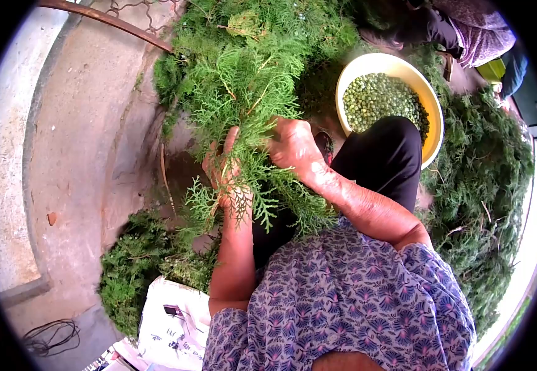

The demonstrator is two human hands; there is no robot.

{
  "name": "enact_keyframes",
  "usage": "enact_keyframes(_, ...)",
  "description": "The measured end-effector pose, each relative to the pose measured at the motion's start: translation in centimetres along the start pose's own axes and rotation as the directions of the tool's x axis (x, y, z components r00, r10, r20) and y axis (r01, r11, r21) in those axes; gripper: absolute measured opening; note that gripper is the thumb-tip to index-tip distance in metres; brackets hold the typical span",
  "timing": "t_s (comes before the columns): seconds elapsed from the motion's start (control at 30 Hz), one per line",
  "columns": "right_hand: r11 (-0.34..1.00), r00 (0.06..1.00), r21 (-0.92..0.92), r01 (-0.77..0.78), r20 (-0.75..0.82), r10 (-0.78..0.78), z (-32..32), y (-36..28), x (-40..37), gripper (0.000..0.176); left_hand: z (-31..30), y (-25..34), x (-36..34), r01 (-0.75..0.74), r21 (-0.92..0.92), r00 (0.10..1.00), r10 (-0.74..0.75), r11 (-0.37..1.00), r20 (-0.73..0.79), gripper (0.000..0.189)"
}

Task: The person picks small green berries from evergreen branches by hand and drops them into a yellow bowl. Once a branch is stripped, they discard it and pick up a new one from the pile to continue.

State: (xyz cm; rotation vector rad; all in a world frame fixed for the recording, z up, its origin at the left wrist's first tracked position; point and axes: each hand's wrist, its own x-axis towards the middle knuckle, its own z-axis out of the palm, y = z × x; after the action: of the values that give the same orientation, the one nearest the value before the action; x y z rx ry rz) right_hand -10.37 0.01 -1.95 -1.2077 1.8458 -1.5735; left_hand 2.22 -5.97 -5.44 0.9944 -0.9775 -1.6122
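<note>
Concrete floor (74,173) left; basin rim (434,127) near right knee (392,142); hands (292,148) gripping sprig (250,145).

The bare left hand (224,162) and the bare right hand (294,145) are raised in front of the torso, close together. The left forearm (234,247) runs almost straight up the view from its bent elbow, the hand upright, with a finger extended upward and the palm and wrist partly covered. The right forearm (373,207) slants up and inward from a bent elbow, its wrist (323,178) fully visible. The right hand is curled closed, its back showing and its knuckles forward, the fingertips hidden on the side facing the left hand.
</note>
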Motion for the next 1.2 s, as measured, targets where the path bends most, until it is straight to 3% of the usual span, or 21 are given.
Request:
enact_keyframes(0.03,1.0,1.0,-0.002,-0.001,0.0,0.001,-0.1,0.1,0.1,0.027,0.4,0.7,0.1,0.034,0.144,0.998,-0.027,0.989,-0.053,0.039)
enact_keyframes(0.07,0.981,0.989,0.147,-0.128,0.097,0.115,-0.4,0.2,0.4,0.023,2.0,3.1,-0.5,0.292,0.133,0.952,-0.273,0.947,-0.14,0.036)
enact_keyframes(0.17,0.81,0.867,0.345,-0.474,0.345,0.36,-1.8,-0.8,0.6,0.016,0.2,1.2,-1.4,0.136,0.063,0.984,-0.127,0.989,-0.127,0.032)
enact_keyframes(0.2,0.728,0.878,0.503,-0.466,0.364,0.31,-2.1,-0.2,0.3,0.017,-0.3,0.9,-0.7,0.115,-0.114,0.982,-0.13,0.987,-0.136,0.035)
enact_keyframes(0.23,0.622,0.891,0.641,-0.45,0.374,0.259,-2.5,0.5,0.2,0.017,0.2,1.8,-0.5,0.113,-0.117,0.982,-0.129,0.987,-0.139,0.035)
enact_keyframes(0.3,0.526,0.853,0.673,-0.521,0.428,0.298,-3.0,1.4,-0.1,0.014,2.3,4.5,-0.5,0.171,0.313,0.974,-0.112,0.934,-0.198,0.053)
enact_keyframes(0.43,0.352,0.812,0.733,-0.582,0.539,0.223,-3.2,1.0,-0.7,0.016,0.2,3.7,1.0,0.214,0.232,0.977,-0.205,0.949,-0.059,0.063)
enact_keyframes(0.47,0.372,0.804,0.713,-0.594,0.517,0.294,-2.9,0.8,-0.9,0.014,-1.0,2.8,1.5,0.062,0.232,0.995,-0.079,0.971,0.067,0.064)
enact_keyframes(0.5,0.392,0.792,0.691,-0.608,0.492,0.362,-2.7,0.6,-1.1,0.013,-1.7,1.7,1.6,0.061,0.232,0.995,-0.078,0.971,0.067,0.064)
enact_keyframes(0.57,0.524,0.843,0.661,-0.538,0.407,0.351,-2.4,0.2,-1.3,0.014,1.9,3.6,0.2,0.168,0.145,0.977,-0.145,0.975,-0.153,0.063)
enact_keyframes(0.67,0.716,0.949,0.629,-0.303,0.126,0.29,-1.1,1.5,-0.5,0.023,1.3,3.0,0.3,0.166,0.085,0.979,-0.154,0.982,-0.134,0.064)
enact_keyframes(0.7,0.819,0.958,0.507,-0.271,0.063,0.279,-1.2,1.7,-0.3,0.026,1.3,3.2,0.3,0.156,0.104,0.983,-0.143,0.982,-0.119,0.064)
enact_keyframes(0.83,0.782,0.919,0.496,-0.378,0.307,0.249,-2.5,1.2,1.2,0.033,1.8,3.6,0.2,0.15,-0.032,0.989,-0.15,0.988,-0.008,0.055)
enact_keyframes(0.87,0.74,0.826,0.408,-0.535,0.437,0.356,-3.2,0.7,1.5,0.035,1.6,3.7,0.0,0.139,-0.033,0.99,-0.138,0.99,0.025,0.053)
enact_keyframes(0.9,0.717,0.854,0.505,-0.48,0.454,0.253,-2.3,2.7,1.7,0.034,1.6,4.2,0.5,0.138,-0.033,0.99,-0.138,0.99,0.025,0.053)
enact_keyframes(0.97,0.707,0.828,0.483,-0.518,0.492,0.27,-2.6,1.3,1.7,0.028,1.4,5.6,1.6,0.545,-0.413,0.802,-0.597,0.729,0.004,0.052)
enact_keyframes(1.0,0.706,0.827,0.482,-0.518,0.493,0.27,-2.4,1.6,1.7,0.028,-0.3,2.0,0.9,0.043,0.27,0.998,-0.051,0.962,0.024,0.05)
enact_keyframes(1.07,0.797,0.925,0.56,-0.226,0.379,-0.005,-1.8,2.4,1.7,0.025,-2.6,0.3,2.4,0.087,0.315,0.996,-0.085,0.945,-0.018,0.05)
enact_keyframes(1.1,0.796,0.925,0.561,-0.227,0.381,-0.005,-1.9,2.4,1.7,0.025,-3.5,-0.1,2.9,0.131,0.356,0.991,-0.118,0.925,-0.059,0.049)
enact_keyframes(1.13,0.875,0.952,0.448,-0.183,0.303,0.043,-2.2,2.3,1.5,0.026,-1.4,1.6,1.2,0.061,0.233,0.996,-0.073,0.971,0.044,0.049)
enact_keyframes(1.2,0.967,0.984,0.223,-0.12,0.153,0.087,-2.2,1.5,0.8,0.031,1.9,3.6,-0.6,0.096,0.072,0.995,-0.097,0.993,0.014,0.049)
